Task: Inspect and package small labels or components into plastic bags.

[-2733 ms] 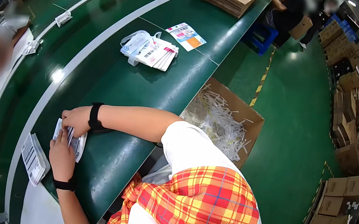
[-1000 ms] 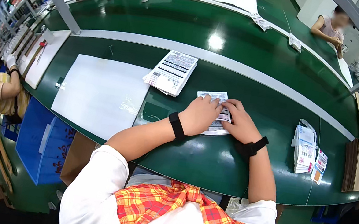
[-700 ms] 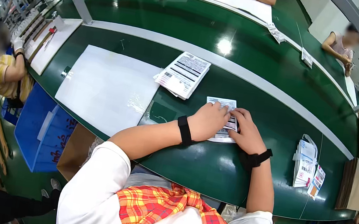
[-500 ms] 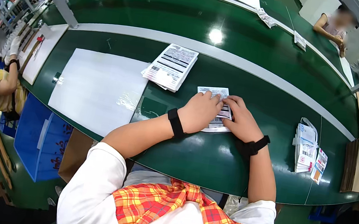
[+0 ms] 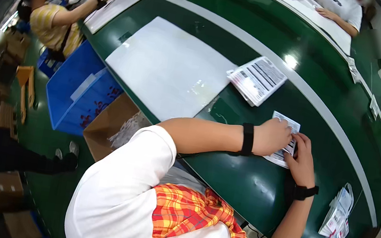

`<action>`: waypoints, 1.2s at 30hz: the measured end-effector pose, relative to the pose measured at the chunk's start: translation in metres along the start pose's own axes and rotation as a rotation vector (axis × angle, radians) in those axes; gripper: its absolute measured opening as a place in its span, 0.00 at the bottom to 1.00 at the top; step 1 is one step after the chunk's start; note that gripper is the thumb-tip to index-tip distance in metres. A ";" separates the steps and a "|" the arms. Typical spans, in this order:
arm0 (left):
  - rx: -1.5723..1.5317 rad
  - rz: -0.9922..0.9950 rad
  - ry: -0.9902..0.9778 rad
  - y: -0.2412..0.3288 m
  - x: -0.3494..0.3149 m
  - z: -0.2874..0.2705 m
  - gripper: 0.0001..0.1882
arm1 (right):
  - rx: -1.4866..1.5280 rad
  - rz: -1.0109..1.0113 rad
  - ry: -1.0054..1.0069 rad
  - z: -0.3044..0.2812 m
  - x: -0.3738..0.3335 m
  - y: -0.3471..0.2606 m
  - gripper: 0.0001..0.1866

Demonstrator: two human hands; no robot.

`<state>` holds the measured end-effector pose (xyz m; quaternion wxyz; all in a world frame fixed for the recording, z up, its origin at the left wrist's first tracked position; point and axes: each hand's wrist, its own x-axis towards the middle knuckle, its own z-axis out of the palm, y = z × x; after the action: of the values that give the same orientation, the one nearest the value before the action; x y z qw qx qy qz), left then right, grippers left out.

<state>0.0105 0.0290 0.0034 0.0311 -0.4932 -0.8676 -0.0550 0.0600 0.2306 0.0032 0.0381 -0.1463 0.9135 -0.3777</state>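
A small white printed leaflet [image 5: 285, 119] lies on the green tabletop before me, partly covered by both hands. My left hand [image 5: 272, 137] rests across it, fingers bent and pressed together on the paper. At the leaflet's right edge, my right hand [image 5: 302, 162] holds it, with the thumb low and the fingertips close to those of the left hand. Whether it is one sheet or several layers, I cannot tell. A stack of similar printed leaflets [image 5: 258, 80] sits just beyond my left hand, its edges uneven.
A large white sheet [image 5: 169, 67] covers the table on the left. White printed packets [image 5: 337, 214] lie at the right. Below the table's left edge are a blue bin [image 5: 71, 94] and an open cardboard box [image 5: 108, 123]. A person in yellow stripes [image 5: 53, 20] works at far left.
The head view has turned left and tilted, so the table and hands appear farther right. Both hands stay on the leaflet; the fingers have shifted slightly over it.
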 end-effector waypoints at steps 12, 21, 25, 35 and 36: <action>0.008 -0.029 0.090 0.006 -0.001 0.015 0.17 | -0.034 0.071 -0.010 0.000 0.001 -0.011 0.30; 0.031 0.010 0.235 0.002 0.003 0.017 0.15 | -0.058 0.047 0.021 -0.003 -0.001 -0.005 0.32; -0.044 0.010 -0.001 0.000 0.001 0.002 0.30 | -0.050 0.076 0.035 -0.004 0.002 -0.011 0.31; 0.002 0.035 0.148 -0.002 -0.004 0.007 0.24 | -0.005 0.067 0.003 -0.004 -0.001 -0.011 0.29; 0.000 0.044 0.149 -0.001 -0.003 0.007 0.24 | -0.007 0.073 0.009 -0.004 -0.001 -0.011 0.29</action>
<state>0.0108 0.0267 -0.0041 0.0967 -0.5067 -0.8518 -0.0907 0.0627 0.2262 0.0136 0.0471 -0.1112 0.9197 -0.3737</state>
